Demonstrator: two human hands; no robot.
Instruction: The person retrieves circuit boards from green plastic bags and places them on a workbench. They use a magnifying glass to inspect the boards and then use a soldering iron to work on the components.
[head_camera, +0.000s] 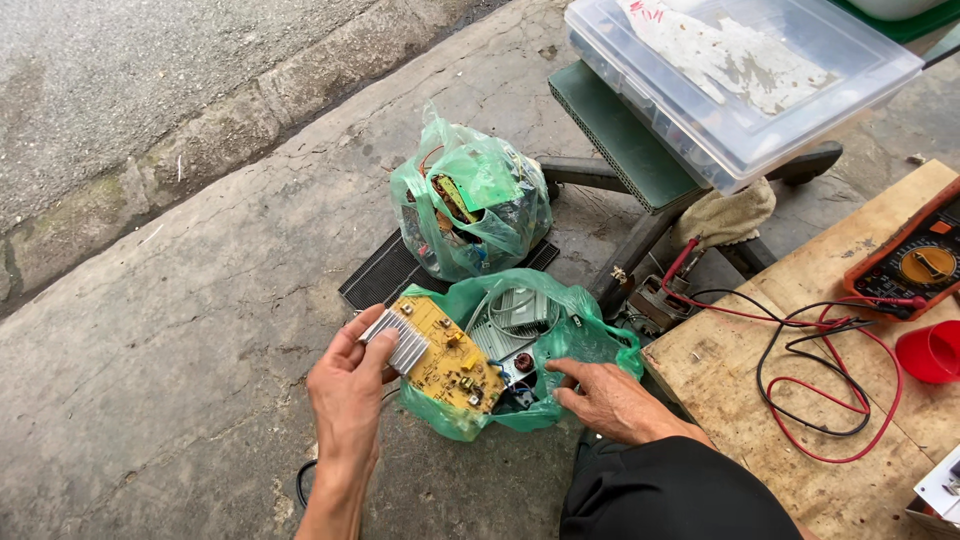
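Our left hand fingers grip a yellow circuit board (finned heatsink attached); right hand, fingers loosely open, rests on the green plastic bag; second knotted bag behind.

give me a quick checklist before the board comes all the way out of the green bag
1. Left hand grips the yellow circuit board by its finned heat sink: ok.
2. Right hand steadies the open green bag: ok.
3. Board's far corner free of the bag: not ok, it overlaps the contents.
4. Wires snagging the board underneath: cannot tell.
5. Second, tied green bag stands apart: ok.
6. Red and black multimeter leads lie on the wooden board, away from both hands: ok.
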